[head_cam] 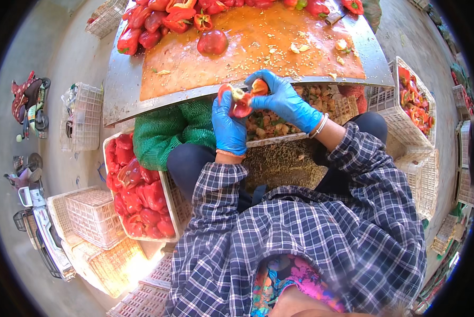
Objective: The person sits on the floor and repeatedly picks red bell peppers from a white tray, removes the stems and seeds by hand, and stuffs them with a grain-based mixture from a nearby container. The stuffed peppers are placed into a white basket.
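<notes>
Blue gloves cover both hands, which are raised at the near edge of a metal table (122, 85). My left hand (229, 123) grips an opened red bell pepper (241, 107) whose pale core shows. In my right hand (282, 99) is a smaller red pepper piece (259, 87), held between thumb and fingers close to the other one. A whole red bell pepper (213, 42) lies on the wet orange board (257, 39) beyond the hands, among scattered seeds. More red peppers (153, 20) are heaped at the table's far side.
Left of my knee stands a crate of red peppers (170, 210), beside a green mesh sack (161, 134). Below the table edge is a crate of cores and scraps (268, 125). A crate of cut peppers (433, 103) stands at right. A knife-like tool (334, 18) lies on the table.
</notes>
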Available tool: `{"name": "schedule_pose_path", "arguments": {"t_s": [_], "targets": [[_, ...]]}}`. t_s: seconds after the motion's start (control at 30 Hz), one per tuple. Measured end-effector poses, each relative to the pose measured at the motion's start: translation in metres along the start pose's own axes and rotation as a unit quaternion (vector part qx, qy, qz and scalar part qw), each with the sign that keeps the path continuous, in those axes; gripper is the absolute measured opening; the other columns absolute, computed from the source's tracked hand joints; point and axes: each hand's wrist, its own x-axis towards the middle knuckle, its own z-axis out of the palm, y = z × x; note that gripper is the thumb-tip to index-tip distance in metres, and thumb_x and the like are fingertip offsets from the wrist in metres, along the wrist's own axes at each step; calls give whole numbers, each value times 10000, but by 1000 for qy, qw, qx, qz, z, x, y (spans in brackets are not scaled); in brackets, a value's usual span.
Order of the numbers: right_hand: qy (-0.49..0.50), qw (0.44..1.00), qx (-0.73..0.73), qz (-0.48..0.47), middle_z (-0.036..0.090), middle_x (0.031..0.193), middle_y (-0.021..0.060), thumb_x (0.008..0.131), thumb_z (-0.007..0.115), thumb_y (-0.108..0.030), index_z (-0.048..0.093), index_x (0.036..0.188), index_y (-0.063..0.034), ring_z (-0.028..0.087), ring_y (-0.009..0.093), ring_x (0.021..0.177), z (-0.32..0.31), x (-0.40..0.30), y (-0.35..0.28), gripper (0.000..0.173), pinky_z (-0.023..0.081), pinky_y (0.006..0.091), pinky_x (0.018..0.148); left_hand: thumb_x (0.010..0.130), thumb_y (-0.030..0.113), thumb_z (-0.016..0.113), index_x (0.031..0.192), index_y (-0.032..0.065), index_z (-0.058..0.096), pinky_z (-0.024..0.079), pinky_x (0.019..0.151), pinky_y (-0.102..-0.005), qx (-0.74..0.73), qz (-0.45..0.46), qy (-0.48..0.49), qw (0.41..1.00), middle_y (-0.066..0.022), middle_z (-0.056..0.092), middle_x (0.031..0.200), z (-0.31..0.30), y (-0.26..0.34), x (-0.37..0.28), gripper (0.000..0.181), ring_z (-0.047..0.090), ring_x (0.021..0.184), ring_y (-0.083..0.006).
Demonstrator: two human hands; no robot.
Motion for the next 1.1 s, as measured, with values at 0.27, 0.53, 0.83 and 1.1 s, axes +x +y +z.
{"name": "schedule_pose_path", "arguments": {"t_s": [0.27,0.53,0.83,1.1], "targets": [[3,981,-191,-39,728,915,53,793,796,-266,707,993,-126,677,199,814,-20,10,8,260,559,335,756,771,-99,740,1159,17,606,534,895,-286,289,41,-27,956,-68,648,1106,20,10,-16,427,626,978,-151],[-104,985,-122,-67,723,961,67,796,804,-252,694,1146,-67,660,163,874,-25,8,-4,412,547,357,789,767,-88,766,1241,7,580,523,937,-291,328,106,-69,936,-57,624,1176,15,13,-17,517,606,1045,-149],[84,955,-283,-21,706,826,95,828,782,-207,713,1055,-85,637,104,759,10,-3,-7,266,536,308,721,820,-46,724,1150,21,611,509,855,-265,358,187,0,915,-56,645,1103,4,-10,-8,356,597,961,-130],[55,978,199,42,655,952,23,853,680,-127,648,1059,-37,600,111,905,4,-1,11,227,512,279,814,912,7,615,1374,67,448,538,942,-371,80,-44,-76,993,-97,619,1213,23,-7,-20,495,622,1118,-241]]}}
